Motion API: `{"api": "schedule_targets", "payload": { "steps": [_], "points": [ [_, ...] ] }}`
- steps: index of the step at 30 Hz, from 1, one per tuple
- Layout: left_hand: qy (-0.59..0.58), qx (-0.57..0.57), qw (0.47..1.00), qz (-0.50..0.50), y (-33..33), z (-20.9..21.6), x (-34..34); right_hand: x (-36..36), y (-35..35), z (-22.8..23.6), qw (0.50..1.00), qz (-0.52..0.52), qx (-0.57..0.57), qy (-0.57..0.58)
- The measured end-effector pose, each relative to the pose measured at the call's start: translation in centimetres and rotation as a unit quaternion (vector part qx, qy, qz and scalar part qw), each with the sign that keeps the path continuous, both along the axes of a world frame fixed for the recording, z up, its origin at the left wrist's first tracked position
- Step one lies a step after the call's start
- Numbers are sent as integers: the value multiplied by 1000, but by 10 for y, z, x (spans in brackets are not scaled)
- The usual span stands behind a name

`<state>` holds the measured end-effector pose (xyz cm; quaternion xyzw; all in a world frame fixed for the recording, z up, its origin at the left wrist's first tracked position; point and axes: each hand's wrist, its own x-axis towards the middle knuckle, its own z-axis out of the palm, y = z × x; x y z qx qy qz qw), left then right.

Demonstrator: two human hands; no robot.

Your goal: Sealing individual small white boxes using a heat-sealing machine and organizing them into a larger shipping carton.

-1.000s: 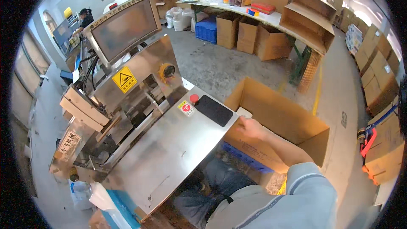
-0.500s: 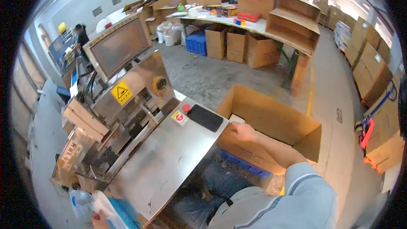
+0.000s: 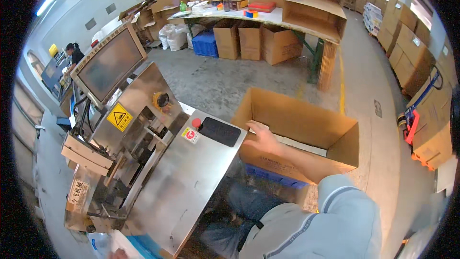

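My right hand is over the near left rim of an open cardboard box, its fingers spread and nothing visible in them. White flat pieces lie inside the box, partly hidden by the hand and forearm. Only a blurred bit of my left hand shows at the lower edge, against a white sheet or bag with a blue edge. Its fingers cannot be made out. Between my hands stands a metal machine with a bare steel worktop.
On the worktop are a black phone and a red button. The machine carries a screen. A blue crate is under the box. Behind stands a cluttered table; a person works far left. A pallet jack stands right.
My right hand has opened, with its fingers now spread above the box rim. My left hand has slipped mostly below the picture's edge. The view has shifted slightly.
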<state>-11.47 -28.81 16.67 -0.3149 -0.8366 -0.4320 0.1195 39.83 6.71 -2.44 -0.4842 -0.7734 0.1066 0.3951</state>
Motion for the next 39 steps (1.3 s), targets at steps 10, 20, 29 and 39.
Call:
{"api": "schedule_targets", "payload": {
  "steps": [10, 20, 29, 39],
  "points": [
    [-165, 2, 915, -367, 70, -76, 172, -160, -129, 104, 892, 436, -58, 103],
    [-406, -108, 855, -304, 53, -90, 190, -151, -132, 101, 881, 451, -13, 142],
    [-67, -50, 947, -311, 63, -84, 216, -158, -134, 63, 842, 535, -37, -58],
    [-133, -181, 832, -507, 98, -59, 191, -155, -127, 87, 852, 513, -17, -101]
  ]
}}
